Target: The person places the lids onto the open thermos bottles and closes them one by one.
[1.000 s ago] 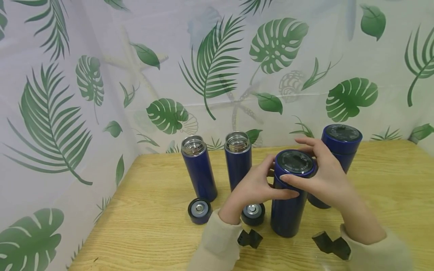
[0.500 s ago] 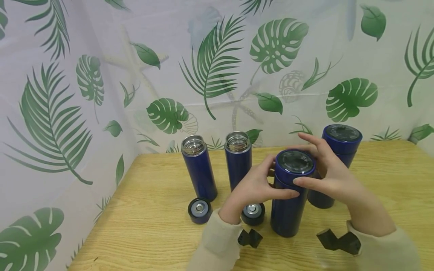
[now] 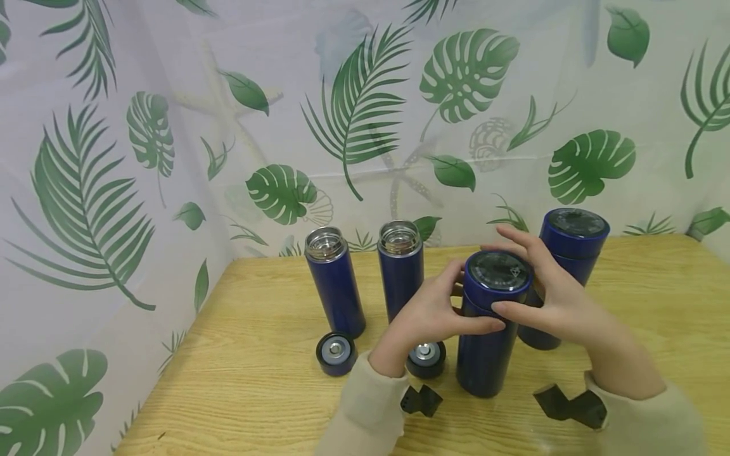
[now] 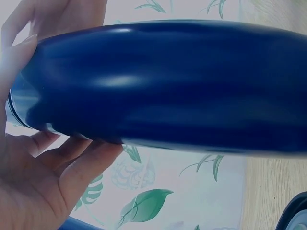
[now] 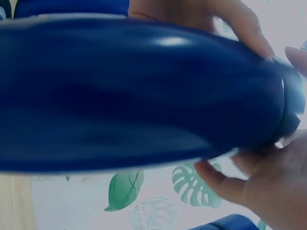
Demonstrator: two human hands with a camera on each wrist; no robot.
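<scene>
A white wall covering (image 3: 274, 133) rises behind and along the left side of the bench (image 3: 256, 405), printed with green palm fronds (image 3: 85, 183), broad split leaves (image 3: 470, 76), faint starfish (image 3: 225, 114) and shells (image 3: 492, 144). The bench has a yellowish wood-grain top with a small dark mark (image 3: 162, 436) near its front left. Soft light falls across both, slightly lilac at upper left.

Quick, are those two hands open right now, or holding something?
Left hand: closed, holding the front blue thermos flask around its body.
Right hand: closed, holding that flask's lid.
</scene>
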